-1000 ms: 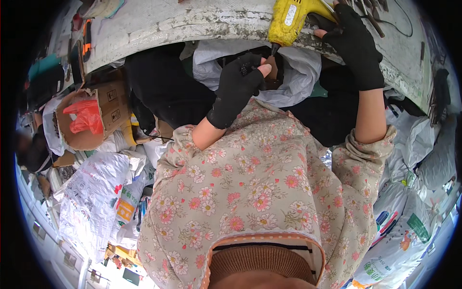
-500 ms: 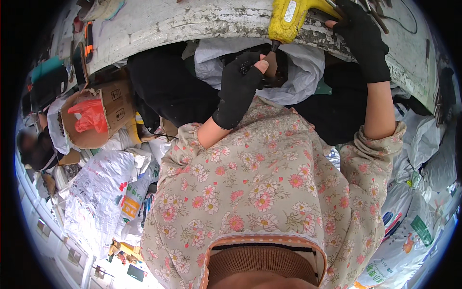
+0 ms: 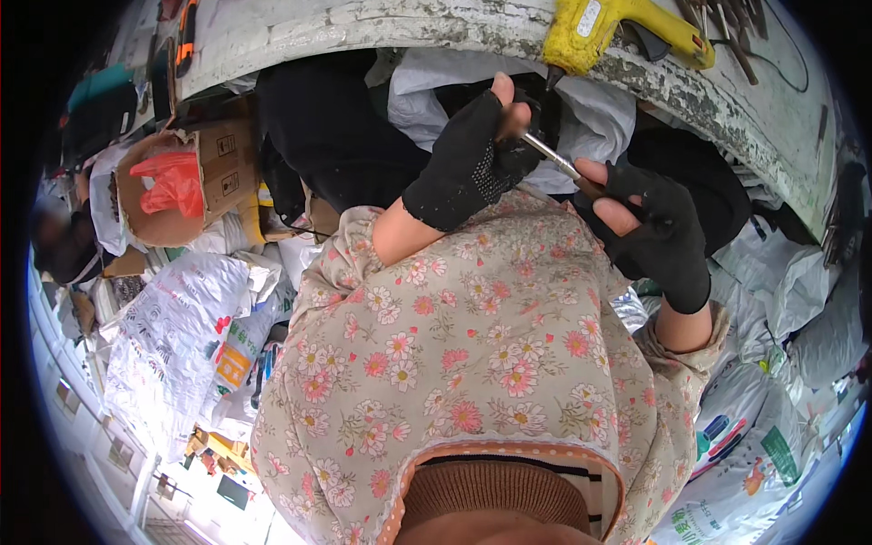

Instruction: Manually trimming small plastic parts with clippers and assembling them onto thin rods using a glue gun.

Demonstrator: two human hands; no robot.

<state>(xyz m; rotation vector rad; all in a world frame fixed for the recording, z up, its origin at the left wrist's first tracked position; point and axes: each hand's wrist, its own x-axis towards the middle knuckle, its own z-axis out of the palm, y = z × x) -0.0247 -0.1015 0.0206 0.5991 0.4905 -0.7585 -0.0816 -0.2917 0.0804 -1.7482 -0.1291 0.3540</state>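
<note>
My left hand (image 3: 463,163), in a black fingerless glove, is closed with its thumb up; what it pinches is blurred and mostly covered by the fingers. My right hand (image 3: 658,227), gloved the same way, is wrapped round the brown handle of a thin tool with a metal shaft (image 3: 549,156). The shaft points up and left, its tip at the left fingertips; the kind of tip does not show. Above both hands a yellow glue gun (image 3: 590,36) lies on the worn table edge, its dark nozzle jutting over the side.
The pale, chipped table (image 3: 363,32) curves across the top, with metal tools (image 3: 727,27) at its right. White sacking (image 3: 599,113) hangs below the edge. To the left stand a cardboard box (image 3: 222,173) with a red plastic bag (image 3: 173,186) and white sacks (image 3: 173,345); more sacks (image 3: 736,454) are at right.
My right hand has left the glue gun and come down toward my left, now holding the metal-shafted tool. The flat brown piece earlier at my left fingertips is no longer plainly seen.
</note>
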